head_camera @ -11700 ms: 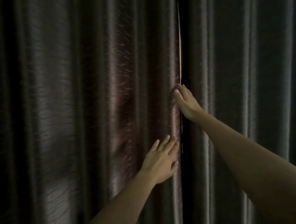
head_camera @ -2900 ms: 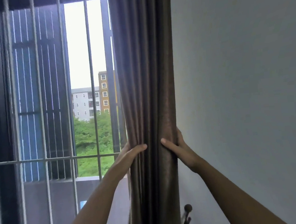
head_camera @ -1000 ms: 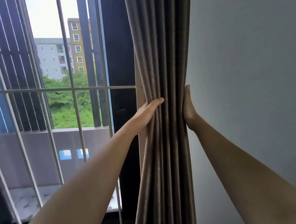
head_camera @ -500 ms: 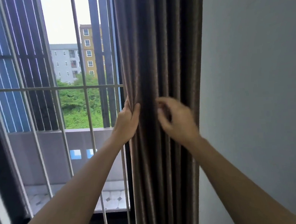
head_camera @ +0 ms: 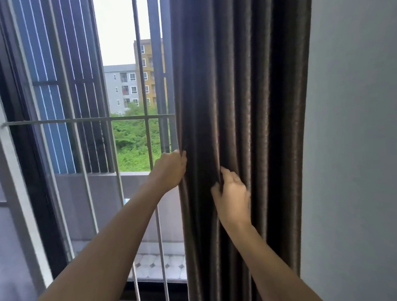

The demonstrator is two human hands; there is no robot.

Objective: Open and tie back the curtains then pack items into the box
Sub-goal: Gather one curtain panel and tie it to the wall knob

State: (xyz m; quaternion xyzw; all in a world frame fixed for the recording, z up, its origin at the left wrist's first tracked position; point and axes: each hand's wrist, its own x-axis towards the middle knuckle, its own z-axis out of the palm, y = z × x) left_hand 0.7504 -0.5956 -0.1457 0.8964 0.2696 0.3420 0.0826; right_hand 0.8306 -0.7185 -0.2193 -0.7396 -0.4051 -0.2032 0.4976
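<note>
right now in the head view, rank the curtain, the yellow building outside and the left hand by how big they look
1. curtain, by far the largest
2. yellow building and left hand: they look about alike, and the hand is near while the building is far, so I won't rank them.

The dark brown curtain hangs gathered into vertical pleats against the wall, drawn clear of the window, not yet tied.

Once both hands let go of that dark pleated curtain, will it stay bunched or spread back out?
Probably spreads: the dark pleated curtain hangs in soft, loose folds, so it looks floppy. Only the left hand at its edge and the right hand pinching a fold gather it. No tie is visible, so it likely needs one.
</note>
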